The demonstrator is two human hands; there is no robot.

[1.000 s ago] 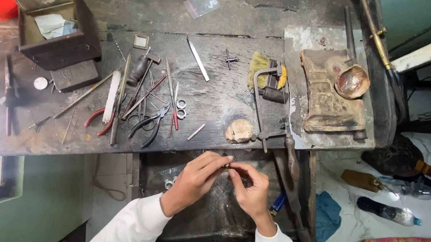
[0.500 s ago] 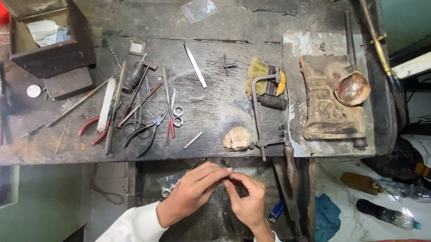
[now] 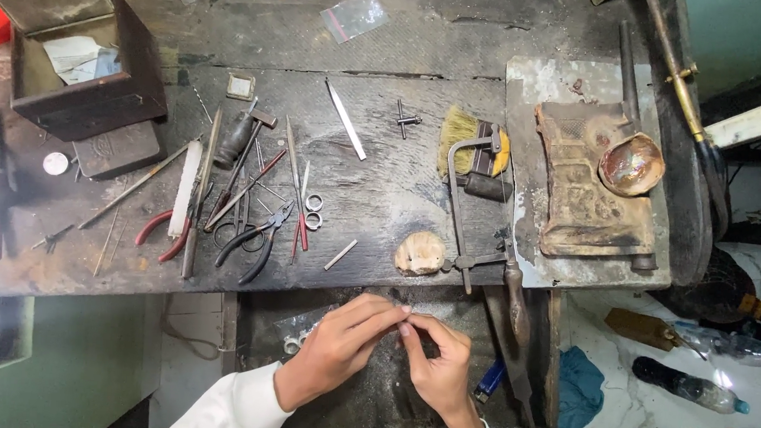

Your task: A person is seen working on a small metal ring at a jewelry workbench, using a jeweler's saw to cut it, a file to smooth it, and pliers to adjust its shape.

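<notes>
My left hand (image 3: 339, 346) and my right hand (image 3: 439, 363) meet fingertip to fingertip just below the front edge of the dark workbench (image 3: 389, 49). Between the fingertips both hands pinch something very small; what it is cannot be made out. Both sleeves are white. Directly above the hands on the bench lie a pale rounded lump (image 3: 420, 253) and a jeweller's saw frame (image 3: 468, 201). A dark tray (image 3: 388, 397) sits under the hands.
Pliers (image 3: 167, 233), scissors, files and tweezers lie spread on the left half of the bench. An open dark box (image 3: 84, 68) stands far left. A brush (image 3: 475, 145), a worn charred block (image 3: 586, 186) and a small bowl (image 3: 630, 164) are at right. Bottles lie on the floor.
The view has shifted slightly; the hands stay together at the bench edge, fingertips still pinched on the small item, with only small finger movements.
</notes>
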